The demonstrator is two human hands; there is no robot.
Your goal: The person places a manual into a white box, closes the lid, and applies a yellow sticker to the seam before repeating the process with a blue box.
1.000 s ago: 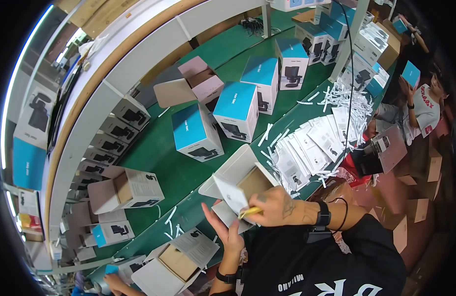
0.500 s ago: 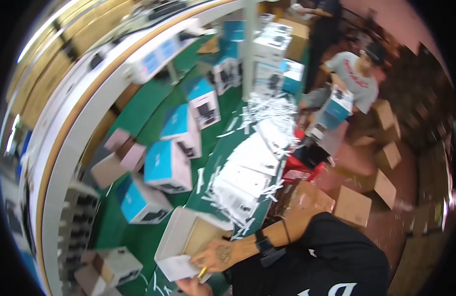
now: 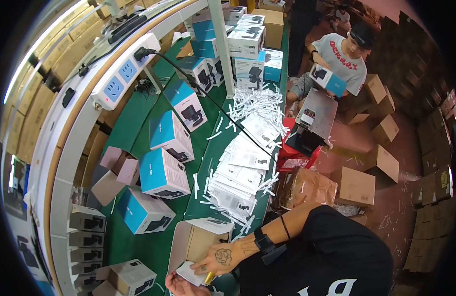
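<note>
Green tabletop (image 3: pixel 201 185) runs along a white-edged shelf carrying one white power strip (image 3: pixel 124 72), with one black plug (image 3: pixel 143 53) inserted. Four closed white-and-teal cardboard boxes (image 3: pixel 165 172) stand in a row on it. One heap of shredded white paper (image 3: pixel 257 106) lies beyond a fanned pile of printed white leaflets (image 3: pixel 240 172), sheets too overlapped to count. At the right, one seated co-worker (image 3: pixel 342 59) holds one white-and-teal box (image 3: pixel 328 80); at least four brown cartons (image 3: pixel 356 186) rest on the floor.

One open white cardboard carton (image 3: pixel 204 234) with a tan interior sits at the tabletop's near edge, under both hands. Right hand (image 3: pixel 220 257): fingers bent, on a small white panel (image 3: pixel 191 273), flap or leaflet undetermined; one small yellow piece (image 3: pixel 210 277) shows beneath, worn or held undetermined. Left hand (image 3: pixel 183 286): at the panel's lower edge, partly cut off by the frame; grip cannot be told.
</note>
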